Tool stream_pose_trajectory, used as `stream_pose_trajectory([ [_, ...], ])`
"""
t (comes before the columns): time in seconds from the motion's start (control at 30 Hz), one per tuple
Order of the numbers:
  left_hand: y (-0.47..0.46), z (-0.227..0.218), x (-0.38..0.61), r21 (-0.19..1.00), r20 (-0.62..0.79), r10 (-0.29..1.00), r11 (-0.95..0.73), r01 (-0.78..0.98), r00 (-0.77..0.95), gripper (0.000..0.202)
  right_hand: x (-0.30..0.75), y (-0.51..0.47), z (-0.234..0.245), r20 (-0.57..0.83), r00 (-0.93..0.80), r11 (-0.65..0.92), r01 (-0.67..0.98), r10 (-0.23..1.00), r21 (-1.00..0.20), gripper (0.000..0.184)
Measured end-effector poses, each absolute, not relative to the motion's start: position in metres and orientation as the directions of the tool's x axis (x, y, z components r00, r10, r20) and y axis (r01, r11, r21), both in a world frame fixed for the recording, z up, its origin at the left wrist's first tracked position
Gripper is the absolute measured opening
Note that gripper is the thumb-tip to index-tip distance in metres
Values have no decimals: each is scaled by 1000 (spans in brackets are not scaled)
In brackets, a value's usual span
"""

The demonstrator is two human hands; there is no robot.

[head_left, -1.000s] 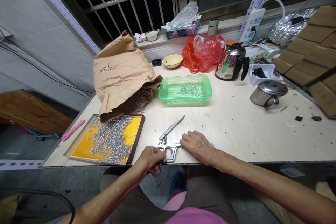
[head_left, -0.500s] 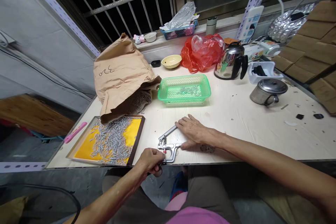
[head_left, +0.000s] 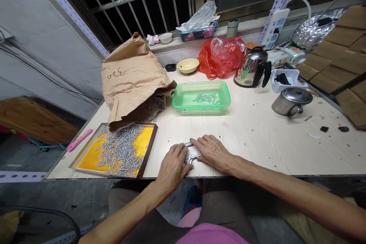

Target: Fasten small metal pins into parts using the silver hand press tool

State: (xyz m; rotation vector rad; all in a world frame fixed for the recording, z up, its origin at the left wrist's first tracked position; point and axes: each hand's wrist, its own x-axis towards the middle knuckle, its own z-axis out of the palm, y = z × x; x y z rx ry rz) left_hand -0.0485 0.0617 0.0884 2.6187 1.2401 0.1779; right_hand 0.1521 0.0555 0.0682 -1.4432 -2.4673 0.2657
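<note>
A silver lever hand tool [head_left: 192, 156] lies at the table's front edge, mostly covered by my hands. My left hand [head_left: 173, 166] is wrapped over its head end, so the spring and jaw there are hidden. From the other side, my right hand [head_left: 214, 153] grips the two arms, fingers over the upper lever and thumb at the lower one. Left of my hands is a shallow tray [head_left: 149, 148] with a yellow bottom, heaped with small ribbed silver pieces [head_left: 120, 152]; whether springs or screws I cannot tell. Similar pieces lie in a green plastic basket [head_left: 183, 105] beyond my hands.
A brown paper bag [head_left: 131, 80] spills silver pieces behind the tray. A pink-handled tool [head_left: 80, 140] lies at the left edge. Farther back are a yellow bowl [head_left: 187, 66], red plastic bag [head_left: 221, 59] and kettle [head_left: 251, 68]; a lidded metal cup [head_left: 291, 101] stands right.
My left hand has moved up from below the tool's jaw and now covers its head. The raised lever has come down closer to the lower arm, my right hand moving with it.
</note>
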Motion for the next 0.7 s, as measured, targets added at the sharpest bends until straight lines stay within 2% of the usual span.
stream_pose_trajectory([
  [0.13, 85, 82, -34, 226, -63, 704, -681, 697, 708, 59, 160, 58, 74, 92, -496, 489, 781, 864, -389, 72],
  [0.23, 94, 84, -28, 194, -148, 673, -699, 688, 725, 62, 163, 60, 82, 34, -494, 463, 788, 869, -405, 61],
  [0.37, 92, 87, -26, 148, -168, 679, -699, 700, 714, 43, 156, 60, 83, 18, -473, 449, 823, 881, -349, 30],
  [0.57, 91, 84, -23, 113, -165, 750, -631, 768, 640, 19, 149, 66, 57, 62, -453, 451, 849, 889, -274, 3],
  [0.7, 94, 82, -22, 112, -133, 764, -621, 775, 631, 14, 148, 69, 52, 38, -423, 414, 861, 906, -296, 3],
])
